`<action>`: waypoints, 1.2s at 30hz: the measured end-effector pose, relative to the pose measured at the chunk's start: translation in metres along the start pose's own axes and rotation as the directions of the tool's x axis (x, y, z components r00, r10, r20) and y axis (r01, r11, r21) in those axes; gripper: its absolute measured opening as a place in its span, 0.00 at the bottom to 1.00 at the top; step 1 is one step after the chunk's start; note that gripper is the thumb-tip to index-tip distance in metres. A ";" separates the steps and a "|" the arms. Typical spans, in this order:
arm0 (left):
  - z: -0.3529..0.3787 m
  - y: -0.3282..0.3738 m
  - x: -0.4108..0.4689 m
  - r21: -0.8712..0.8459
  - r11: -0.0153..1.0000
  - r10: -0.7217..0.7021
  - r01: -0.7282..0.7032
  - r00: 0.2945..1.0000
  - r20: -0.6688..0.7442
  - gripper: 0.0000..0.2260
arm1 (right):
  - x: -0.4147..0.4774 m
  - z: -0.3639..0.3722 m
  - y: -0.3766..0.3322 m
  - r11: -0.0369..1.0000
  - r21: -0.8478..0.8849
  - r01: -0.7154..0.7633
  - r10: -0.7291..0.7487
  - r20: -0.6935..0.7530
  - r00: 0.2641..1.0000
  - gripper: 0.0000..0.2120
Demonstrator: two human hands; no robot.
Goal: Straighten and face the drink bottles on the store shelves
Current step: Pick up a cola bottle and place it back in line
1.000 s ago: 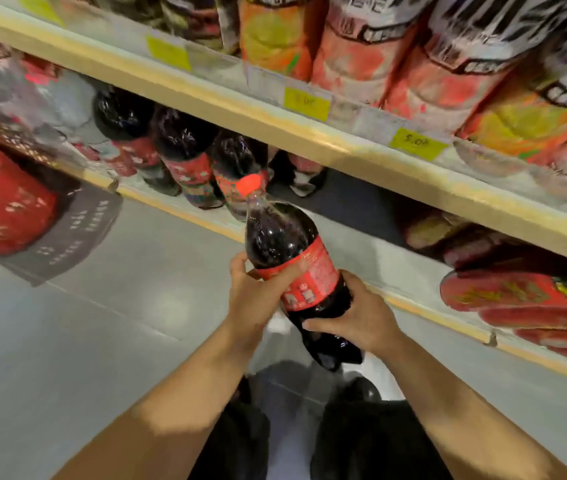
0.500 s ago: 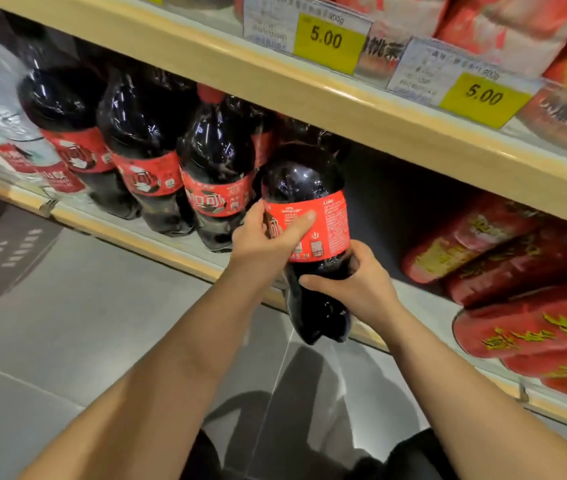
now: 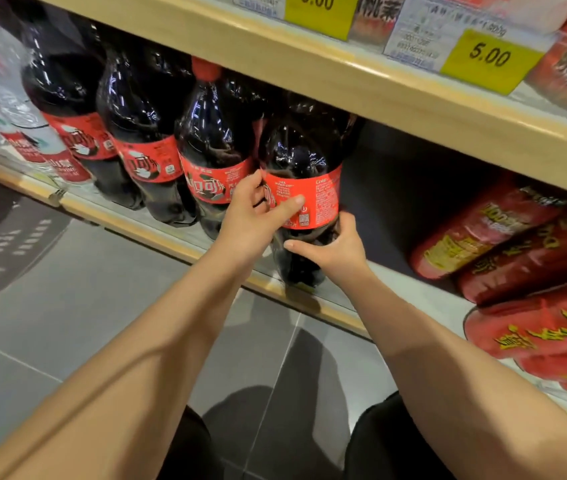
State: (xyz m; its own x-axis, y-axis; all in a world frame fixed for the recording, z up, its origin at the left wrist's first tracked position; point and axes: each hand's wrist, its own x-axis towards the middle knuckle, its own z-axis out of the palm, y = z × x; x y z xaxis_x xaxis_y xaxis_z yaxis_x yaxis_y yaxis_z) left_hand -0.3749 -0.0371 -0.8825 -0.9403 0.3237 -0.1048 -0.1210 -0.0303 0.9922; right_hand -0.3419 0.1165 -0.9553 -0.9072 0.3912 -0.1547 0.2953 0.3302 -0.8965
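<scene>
A large dark cola bottle (image 3: 304, 157) with a red label stands at the front edge of the lower shelf (image 3: 178, 249), rightmost in a row of cola bottles (image 3: 212, 140). Its label shows small print toward me, not the logo. My left hand (image 3: 252, 218) grips it at the label, thumb across the front. My right hand (image 3: 332, 245) grips the lower body just under the label. Its cap is hidden behind the shelf above.
Clear water bottles (image 3: 15, 126) stand left of the colas. Red snack packs (image 3: 504, 237) lie on the same shelf to the right, with a dark gap between. The upper shelf edge (image 3: 361, 88) carries yellow 5.00 price tags (image 3: 490, 58). Grey tiled floor lies below.
Both hands carried the cola bottle from in front of me up to the shelf and set it upright beside the row; the view moved closer.
</scene>
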 end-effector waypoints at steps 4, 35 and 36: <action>-0.002 0.001 0.002 0.009 0.999 0.039 -0.039 0.999 0.008 0.19 | 0.003 0.005 0.000 0.999 0.050 0.001 -0.001 0.000 1.000 0.47; 0.032 -0.021 -0.013 -0.041 0.993 -0.121 0.114 0.967 -0.225 0.26 | -0.019 -0.017 0.011 0.906 0.228 -0.356 0.180 0.555 0.812 0.40; 0.029 -0.021 -0.011 -0.053 0.992 -0.125 0.115 0.955 -0.270 0.27 | -0.019 -0.010 0.008 0.913 0.215 -0.346 0.169 0.572 0.803 0.40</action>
State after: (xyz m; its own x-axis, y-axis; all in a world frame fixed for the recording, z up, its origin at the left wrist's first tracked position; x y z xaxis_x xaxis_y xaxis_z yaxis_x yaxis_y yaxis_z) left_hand -0.3529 -0.0124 -0.9002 -0.9684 0.0577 -0.2427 -0.2453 -0.0428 0.9685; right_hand -0.3192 0.1207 -0.9555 -0.8497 -0.1217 -0.5129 0.5187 -0.0186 -0.8548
